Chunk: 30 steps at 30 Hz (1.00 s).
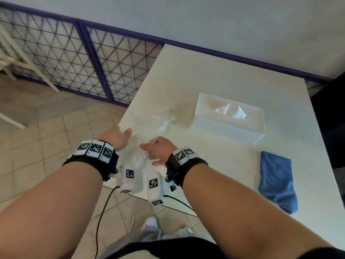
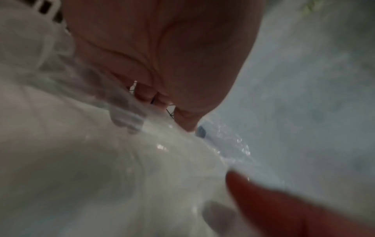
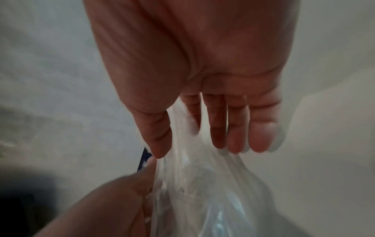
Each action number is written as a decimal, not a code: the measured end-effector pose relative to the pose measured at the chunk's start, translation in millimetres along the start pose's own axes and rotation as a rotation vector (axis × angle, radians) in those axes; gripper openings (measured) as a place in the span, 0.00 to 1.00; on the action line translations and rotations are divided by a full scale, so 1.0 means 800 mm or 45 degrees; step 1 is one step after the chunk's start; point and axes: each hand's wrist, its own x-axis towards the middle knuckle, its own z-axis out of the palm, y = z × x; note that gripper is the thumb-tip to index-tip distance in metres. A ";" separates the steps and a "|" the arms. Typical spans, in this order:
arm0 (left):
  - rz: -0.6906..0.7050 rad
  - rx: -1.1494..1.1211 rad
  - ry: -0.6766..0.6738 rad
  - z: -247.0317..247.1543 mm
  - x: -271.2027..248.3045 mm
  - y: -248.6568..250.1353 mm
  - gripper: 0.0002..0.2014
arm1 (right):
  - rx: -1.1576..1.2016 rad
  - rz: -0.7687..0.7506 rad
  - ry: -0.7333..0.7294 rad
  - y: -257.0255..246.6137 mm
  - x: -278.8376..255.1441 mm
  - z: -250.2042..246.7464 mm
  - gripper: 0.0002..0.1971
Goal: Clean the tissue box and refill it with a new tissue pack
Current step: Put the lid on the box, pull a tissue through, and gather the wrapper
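hands [image 1: 139, 144] on clear plastic wrapper [image 1: 158, 124] (no print legible)

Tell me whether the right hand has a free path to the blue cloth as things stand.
Probably yes, once it lets go: the right hand is pinching the clear plastic wrapper, but bare table lies between it and the blue cloth.

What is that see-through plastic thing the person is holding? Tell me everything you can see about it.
The clear plastic wrapper is thin, glossy film, crumpled and creased, with small glints of light. It looks empty and limp. It lies stretched over the near left part of the white table, just left of the white tissue box; whether they touch is unclear. Both hands hold its near end: the left hand grips one side, and the right hand pinches a gathered fold between thumb and fingers.
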 end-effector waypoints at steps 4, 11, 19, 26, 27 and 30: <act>-0.028 -0.679 -0.177 -0.012 -0.003 0.003 0.31 | 0.300 -0.148 0.073 -0.015 -0.012 -0.036 0.13; 0.323 -1.206 -0.540 -0.001 -0.043 0.076 0.16 | 0.449 -0.296 0.187 -0.012 -0.074 -0.145 0.15; 0.500 -1.069 -0.784 0.053 -0.076 0.136 0.15 | 0.428 -0.367 0.407 0.049 -0.132 -0.210 0.13; 0.389 -1.175 -0.751 0.091 -0.104 0.169 0.13 | 0.822 -0.405 0.443 0.085 -0.149 -0.221 0.14; 0.372 -1.185 -0.764 0.093 -0.107 0.170 0.16 | 0.892 -0.407 0.424 0.086 -0.150 -0.223 0.14; 0.314 -1.227 -0.767 0.097 -0.109 0.172 0.21 | 1.175 -0.391 0.229 0.092 -0.155 -0.230 0.13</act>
